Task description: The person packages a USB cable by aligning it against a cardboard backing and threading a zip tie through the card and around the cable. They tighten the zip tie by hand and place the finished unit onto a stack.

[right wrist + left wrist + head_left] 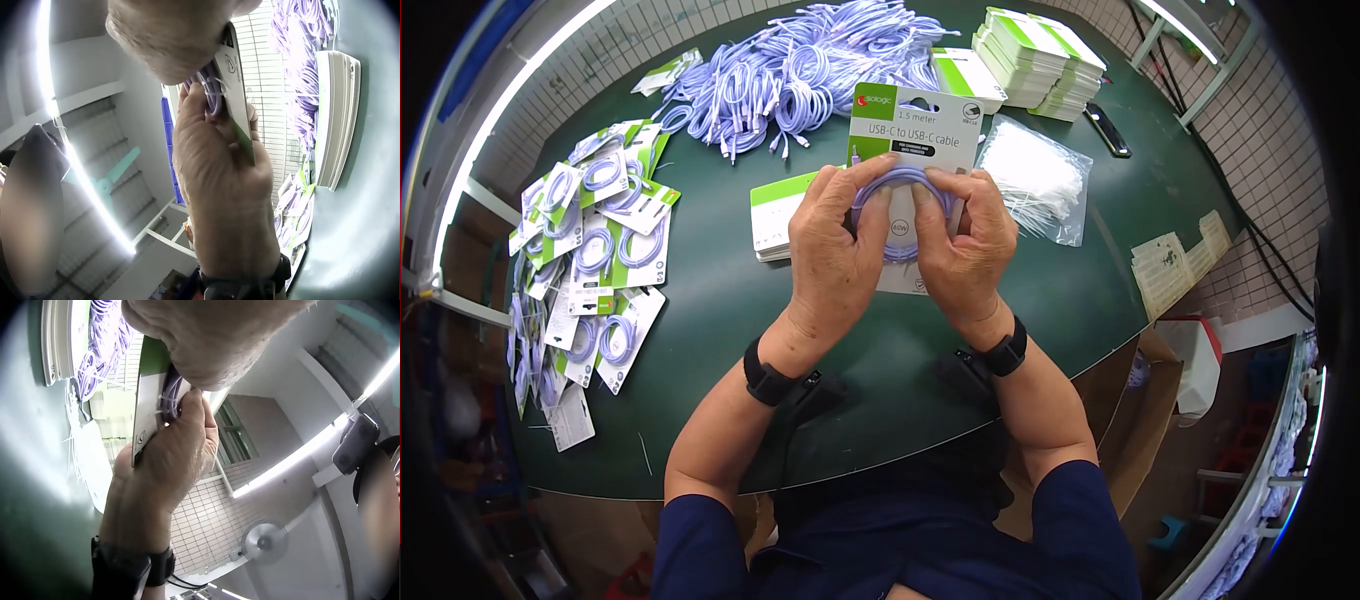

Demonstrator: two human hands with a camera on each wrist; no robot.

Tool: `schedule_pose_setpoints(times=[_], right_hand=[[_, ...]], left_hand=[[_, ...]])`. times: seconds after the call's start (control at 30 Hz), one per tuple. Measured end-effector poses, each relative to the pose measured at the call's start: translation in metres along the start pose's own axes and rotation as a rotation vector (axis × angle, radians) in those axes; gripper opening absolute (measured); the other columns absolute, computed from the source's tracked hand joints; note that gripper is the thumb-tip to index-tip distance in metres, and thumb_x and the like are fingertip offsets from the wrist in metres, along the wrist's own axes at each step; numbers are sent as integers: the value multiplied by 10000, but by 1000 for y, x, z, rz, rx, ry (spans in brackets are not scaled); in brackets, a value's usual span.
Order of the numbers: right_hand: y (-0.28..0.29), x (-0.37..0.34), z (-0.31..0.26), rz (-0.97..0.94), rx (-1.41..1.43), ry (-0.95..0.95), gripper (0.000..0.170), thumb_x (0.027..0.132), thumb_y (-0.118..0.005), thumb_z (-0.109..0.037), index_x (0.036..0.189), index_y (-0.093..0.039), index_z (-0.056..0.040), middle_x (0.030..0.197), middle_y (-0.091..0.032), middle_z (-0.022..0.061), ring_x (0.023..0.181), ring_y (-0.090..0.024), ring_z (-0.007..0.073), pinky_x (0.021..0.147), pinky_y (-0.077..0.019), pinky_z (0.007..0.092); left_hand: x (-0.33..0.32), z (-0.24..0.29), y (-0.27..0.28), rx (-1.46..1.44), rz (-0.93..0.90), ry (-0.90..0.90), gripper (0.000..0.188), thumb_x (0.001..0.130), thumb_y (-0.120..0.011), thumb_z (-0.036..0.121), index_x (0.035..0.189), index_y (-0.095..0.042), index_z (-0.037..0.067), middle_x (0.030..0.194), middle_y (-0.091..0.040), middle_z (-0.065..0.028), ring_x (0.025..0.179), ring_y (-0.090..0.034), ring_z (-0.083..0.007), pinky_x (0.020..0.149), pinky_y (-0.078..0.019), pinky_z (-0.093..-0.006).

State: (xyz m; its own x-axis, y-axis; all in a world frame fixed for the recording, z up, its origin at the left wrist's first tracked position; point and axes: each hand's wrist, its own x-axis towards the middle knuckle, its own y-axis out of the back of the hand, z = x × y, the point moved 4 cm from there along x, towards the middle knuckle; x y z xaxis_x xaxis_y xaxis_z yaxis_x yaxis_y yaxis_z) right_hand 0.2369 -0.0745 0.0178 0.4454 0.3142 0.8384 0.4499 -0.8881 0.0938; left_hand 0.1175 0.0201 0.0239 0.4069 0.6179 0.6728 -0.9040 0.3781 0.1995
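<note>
Both hands hold up a white and green packaging card (940,118) printed "USB-C to USB-C cable", with a purple coiled cable (900,252) against its front. On the coil's left side, my left hand (832,240) grips card and cable, thumb pointing up inside the loop. Opposite it, my right hand (968,238) grips the other side in the same way. White ties go round the coil (214,94) in the right wrist view. The card stands tilted over the table, and the fingers behind it are partly hidden.
Behind the hands lies a stack of cards (772,228) on the green table (880,370). Carded cables (595,250) pile up at left. Loose purple cables (800,75) heap at the back, beside stacked cards (1040,60). A bag of white ties (1035,175) lies at right.
</note>
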Motion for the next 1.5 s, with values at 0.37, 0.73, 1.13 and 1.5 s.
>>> schedule_pose_setpoints(times=[0.37,0.73,1.13,1.5], right_hand=[[-5,-8,8,-28,-104,-11,197,913,-815,-78,1084,-737,-20,902,-704,111,776,-693,230,695,-537,340],[-7,-7,3,-77,-115,-22,224,939,-788,-76,1137,-711,-4,973,-728,135,804,-705,226,722,-552,338],[-14,-12,3,-201,738,-615,438,1077,-641,-171,1443,-520,38,1217,-721,107,1056,-689,139,927,-567,292],[-20,-24,19,-323,763,-751,334,1113,-582,-218,1300,-652,50,1190,-741,108,1037,-690,117,937,-565,293]], left_hand=[[-2,-2,-4,142,28,-89,181,925,-730,7,1102,-745,41,876,-664,-140,723,-665,-284,647,-525,-378],[-6,-15,-2,72,26,-15,191,943,-713,29,1134,-729,28,927,-692,-162,788,-692,-301,697,-541,-375],[-9,3,21,-154,-3,183,616,941,-663,-57,1524,-464,-41,1111,-706,-126,950,-684,-126,804,-556,-281],[-12,-31,30,-664,-128,636,330,1073,-644,151,1341,-626,-41,1113,-728,-55,948,-657,-72,821,-552,-242]])
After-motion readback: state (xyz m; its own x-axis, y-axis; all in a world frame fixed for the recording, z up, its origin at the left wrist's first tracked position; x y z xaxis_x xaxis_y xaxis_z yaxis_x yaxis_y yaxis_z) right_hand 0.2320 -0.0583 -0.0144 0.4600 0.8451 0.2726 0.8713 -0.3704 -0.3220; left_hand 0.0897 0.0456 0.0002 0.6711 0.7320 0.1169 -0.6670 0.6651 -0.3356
